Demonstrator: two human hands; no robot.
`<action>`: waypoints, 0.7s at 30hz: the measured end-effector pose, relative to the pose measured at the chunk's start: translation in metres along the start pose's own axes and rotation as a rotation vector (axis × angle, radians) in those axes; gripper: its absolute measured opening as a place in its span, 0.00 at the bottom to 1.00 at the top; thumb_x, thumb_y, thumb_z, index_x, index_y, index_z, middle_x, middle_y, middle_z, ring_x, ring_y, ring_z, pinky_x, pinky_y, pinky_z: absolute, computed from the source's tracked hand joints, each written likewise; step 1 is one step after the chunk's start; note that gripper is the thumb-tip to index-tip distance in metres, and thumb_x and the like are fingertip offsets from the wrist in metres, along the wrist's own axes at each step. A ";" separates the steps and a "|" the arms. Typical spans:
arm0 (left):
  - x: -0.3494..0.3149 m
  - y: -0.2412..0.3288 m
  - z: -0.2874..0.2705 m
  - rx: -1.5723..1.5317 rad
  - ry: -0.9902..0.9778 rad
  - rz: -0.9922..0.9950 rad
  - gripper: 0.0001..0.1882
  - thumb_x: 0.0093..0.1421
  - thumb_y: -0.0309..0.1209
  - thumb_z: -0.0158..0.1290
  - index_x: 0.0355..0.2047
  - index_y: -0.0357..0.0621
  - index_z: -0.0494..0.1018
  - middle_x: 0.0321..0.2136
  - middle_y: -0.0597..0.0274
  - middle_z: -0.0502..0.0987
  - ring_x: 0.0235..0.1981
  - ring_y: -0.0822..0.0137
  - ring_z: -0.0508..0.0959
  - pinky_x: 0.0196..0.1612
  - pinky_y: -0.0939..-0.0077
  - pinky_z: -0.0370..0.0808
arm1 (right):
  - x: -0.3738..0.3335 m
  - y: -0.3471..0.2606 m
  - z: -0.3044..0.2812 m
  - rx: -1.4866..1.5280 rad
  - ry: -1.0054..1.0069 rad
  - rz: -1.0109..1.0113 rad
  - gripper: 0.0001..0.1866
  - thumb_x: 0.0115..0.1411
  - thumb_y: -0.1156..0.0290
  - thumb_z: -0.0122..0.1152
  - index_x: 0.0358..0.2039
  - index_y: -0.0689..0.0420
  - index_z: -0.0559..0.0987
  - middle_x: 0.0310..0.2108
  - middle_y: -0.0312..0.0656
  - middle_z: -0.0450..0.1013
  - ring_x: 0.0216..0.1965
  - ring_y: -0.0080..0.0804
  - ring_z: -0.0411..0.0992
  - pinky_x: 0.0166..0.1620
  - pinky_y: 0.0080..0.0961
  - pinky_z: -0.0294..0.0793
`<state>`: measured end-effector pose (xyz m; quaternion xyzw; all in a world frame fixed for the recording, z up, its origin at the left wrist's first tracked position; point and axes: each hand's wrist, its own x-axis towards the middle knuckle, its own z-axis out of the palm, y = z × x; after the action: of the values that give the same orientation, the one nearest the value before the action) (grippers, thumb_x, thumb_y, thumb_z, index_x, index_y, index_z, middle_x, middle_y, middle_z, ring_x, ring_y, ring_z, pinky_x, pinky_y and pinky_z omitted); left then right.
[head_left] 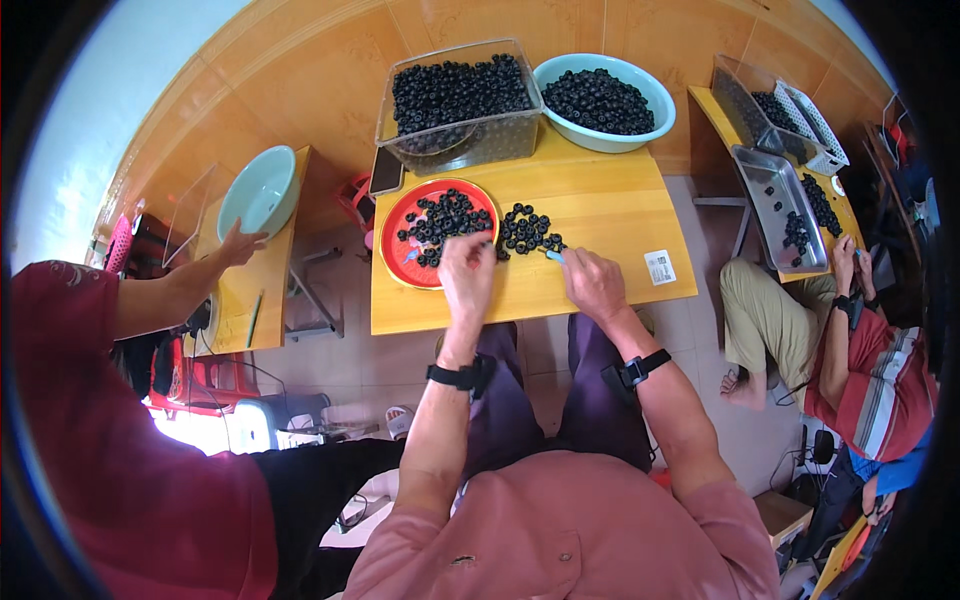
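Black beads (519,236), right hand (594,283) curled (pinching a blue tool (554,256))

A pale green bowl (262,200) and a thin stick (255,319) are on the left table (230,300). A shiny tray (760,175) is far right.

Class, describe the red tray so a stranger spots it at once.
Find the middle yellow table; on its left side, in front of the clear box, lies a round tray of black pieces. Unlike the box and pale bowl beyond, it is red and shallow.
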<state>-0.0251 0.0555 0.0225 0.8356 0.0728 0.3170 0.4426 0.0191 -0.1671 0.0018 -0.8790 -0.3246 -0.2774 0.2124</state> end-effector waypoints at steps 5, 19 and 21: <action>0.026 -0.003 -0.014 0.239 -0.007 0.317 0.16 0.58 0.19 0.60 0.48 0.40 0.78 0.44 0.50 0.78 0.40 0.51 0.80 0.44 0.61 0.79 | 0.003 0.002 0.005 0.033 0.050 0.035 0.04 0.61 0.74 0.58 0.29 0.55 0.75 0.24 0.42 0.73 0.26 0.42 0.78 0.27 0.40 0.78; -0.015 0.003 0.032 0.608 -0.355 0.316 0.15 0.64 0.34 0.59 0.50 0.46 0.76 0.31 0.52 0.81 0.34 0.51 0.84 0.36 0.56 0.81 | -0.003 0.002 0.004 0.068 0.021 0.082 0.04 0.62 0.70 0.61 0.33 0.55 0.76 0.27 0.42 0.74 0.29 0.42 0.79 0.31 0.40 0.79; -0.019 0.004 0.030 0.548 -0.312 0.231 0.12 0.64 0.35 0.60 0.46 0.46 0.78 0.31 0.52 0.82 0.34 0.51 0.84 0.35 0.58 0.81 | -0.001 0.002 0.005 0.075 0.013 0.083 0.04 0.62 0.70 0.61 0.34 0.55 0.76 0.27 0.42 0.75 0.29 0.43 0.79 0.31 0.41 0.79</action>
<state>-0.0224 0.0252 0.0044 0.9648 -0.0087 0.2020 0.1683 0.0215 -0.1660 -0.0027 -0.8812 -0.2969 -0.2616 0.2587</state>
